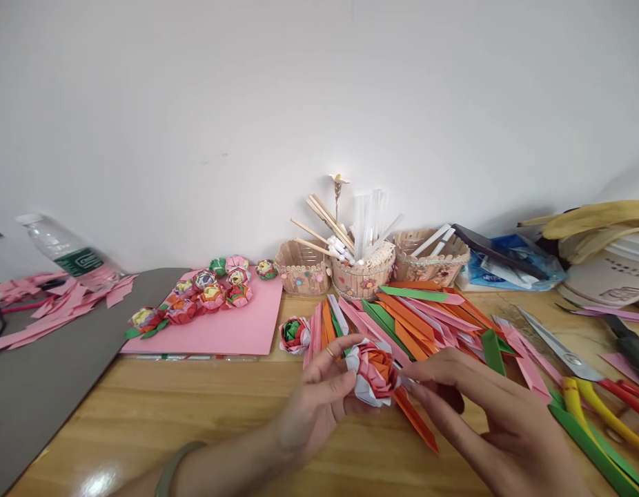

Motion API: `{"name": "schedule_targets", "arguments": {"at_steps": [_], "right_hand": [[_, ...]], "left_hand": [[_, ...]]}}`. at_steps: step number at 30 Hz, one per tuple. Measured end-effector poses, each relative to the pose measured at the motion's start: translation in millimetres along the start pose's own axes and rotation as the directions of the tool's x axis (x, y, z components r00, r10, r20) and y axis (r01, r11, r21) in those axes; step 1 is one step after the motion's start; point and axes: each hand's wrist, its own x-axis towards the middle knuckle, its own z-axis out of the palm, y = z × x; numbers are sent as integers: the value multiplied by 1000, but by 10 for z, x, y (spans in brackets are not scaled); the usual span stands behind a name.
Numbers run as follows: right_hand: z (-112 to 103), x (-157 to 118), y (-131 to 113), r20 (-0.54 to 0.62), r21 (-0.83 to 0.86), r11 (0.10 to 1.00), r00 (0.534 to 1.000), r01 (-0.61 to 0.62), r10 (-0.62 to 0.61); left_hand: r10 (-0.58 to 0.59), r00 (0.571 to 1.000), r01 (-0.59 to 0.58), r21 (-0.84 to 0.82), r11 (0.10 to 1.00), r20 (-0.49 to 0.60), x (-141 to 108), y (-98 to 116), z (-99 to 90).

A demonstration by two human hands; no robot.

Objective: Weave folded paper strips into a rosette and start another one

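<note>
A folded paper flower (375, 369) with an orange centre, pink and red inner petals and pale lilac outer petals is held above the wooden table. Around its left side wrap the fingers and thumb of my left hand (319, 393). At the flower's right edge, my right hand (485, 407) pinches a pale outer petal between thumb and fingertips. Just behind lie folded paper strips (407, 317) in orange, pink, green and lilac. Another paper flower (295, 335), green in the middle with red and white around it, sits left of them.
Several finished flowers (212, 298) rest on a pink paper stack (260, 324). Small baskets (364, 278) with sticks stand along the wall. Scissors (568, 355) lie at right, near a white bucket (612, 269). A plastic bottle (65, 248) leans over pink scraps (65, 304) at left.
</note>
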Motion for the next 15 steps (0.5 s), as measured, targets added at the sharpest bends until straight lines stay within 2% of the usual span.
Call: {"name": "schedule_targets", "arguments": {"at_steps": [3,10,13,15], "right_hand": [[6,-4,-1,49,56,997,998,-51,48],[74,-25,10,121,48,997,991,-54,48],[80,-50,23,116,44,997,991,-65,60],[80,-66,36,94,19,999,995,-33,31]], "left_hand": [[-32,999,32,-6,999,34,-9,-1,0],[-41,995,37,45,998,91,-12,-20,-7],[-37,993,31,60,998,108,4,-23,-4],[-34,997,27,87,996,71,11,-24,10]]}}
